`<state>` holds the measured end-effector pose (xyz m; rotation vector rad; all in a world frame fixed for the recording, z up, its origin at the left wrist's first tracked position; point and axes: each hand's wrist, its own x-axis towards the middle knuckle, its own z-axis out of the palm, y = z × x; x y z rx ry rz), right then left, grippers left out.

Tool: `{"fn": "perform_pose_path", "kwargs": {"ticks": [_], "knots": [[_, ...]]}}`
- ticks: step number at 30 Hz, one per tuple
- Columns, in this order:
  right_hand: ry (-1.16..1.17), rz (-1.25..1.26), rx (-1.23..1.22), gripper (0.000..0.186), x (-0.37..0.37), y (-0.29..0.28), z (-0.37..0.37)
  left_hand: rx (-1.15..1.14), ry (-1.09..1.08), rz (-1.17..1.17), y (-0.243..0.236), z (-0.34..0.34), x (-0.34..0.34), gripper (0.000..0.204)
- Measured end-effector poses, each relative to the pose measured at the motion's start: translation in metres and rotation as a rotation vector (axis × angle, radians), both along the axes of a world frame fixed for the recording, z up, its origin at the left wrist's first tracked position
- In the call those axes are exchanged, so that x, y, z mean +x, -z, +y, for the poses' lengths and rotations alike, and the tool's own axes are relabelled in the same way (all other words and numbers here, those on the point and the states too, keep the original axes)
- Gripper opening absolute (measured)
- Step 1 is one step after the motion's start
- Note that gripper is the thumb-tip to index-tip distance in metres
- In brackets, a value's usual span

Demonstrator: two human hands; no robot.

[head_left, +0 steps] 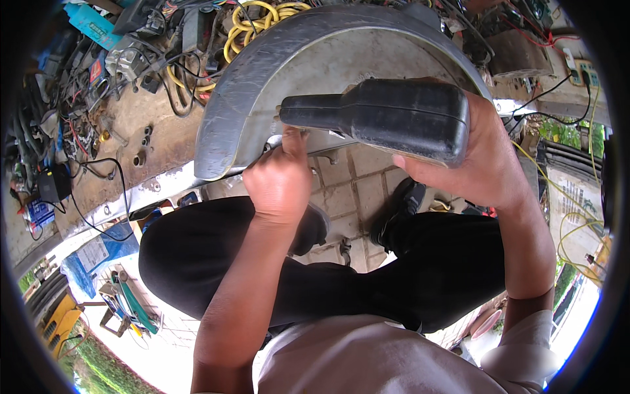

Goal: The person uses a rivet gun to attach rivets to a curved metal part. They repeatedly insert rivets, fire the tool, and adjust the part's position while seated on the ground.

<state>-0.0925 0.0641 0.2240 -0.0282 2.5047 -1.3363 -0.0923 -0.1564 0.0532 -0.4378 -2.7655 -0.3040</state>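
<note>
In the head view, nearest the camera, a black hard-shelled device (400, 118) hangs between the two hands, above the tiled floor (367, 190) and the near part of a grey half-round metal pan (226, 111). The right hand (489, 154) wraps its broad end, thumb below; presumably that end is gripped because it is the bulkier, heavier part. The left hand (279, 180) is curled, index finger raised against the narrow tip, perhaps to steady it or feel it; whether it pinches anything I cannot tell. The device's long axis runs roughly crosswise, narrow tip pointing toward the left hand's side, slightly upward. Beyond the left hand, the surface (167, 128) carries looped yellow hose (252, 26) and dark cables (125, 187).
</note>
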Motion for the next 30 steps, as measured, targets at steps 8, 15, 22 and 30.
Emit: {"fn": "perform_pose_path", "kwargs": {"ticks": [8,15,22,30], "knots": [[0.017,0.027,0.103,0.042,-0.0019,-0.0007,0.0023,-0.008,-0.002,-0.027,-0.0009,-0.0003,0.0001,0.04],[0.038,0.037,0.054,0.041,-0.0038,0.0009,0.0014,-0.005,0.0,-0.039,-0.0019,0.0001,-0.0001,0.041],[0.041,0.058,0.047,0.041,-0.0052,-0.0003,0.001,-0.008,-0.008,-0.069,-0.003,-0.0001,0.0002,0.038],[0.04,0.096,0.044,0.039,-0.0024,0.0054,0.0026,0.009,0.002,-0.06,-0.0034,0.0003,-0.0005,0.033]]}}
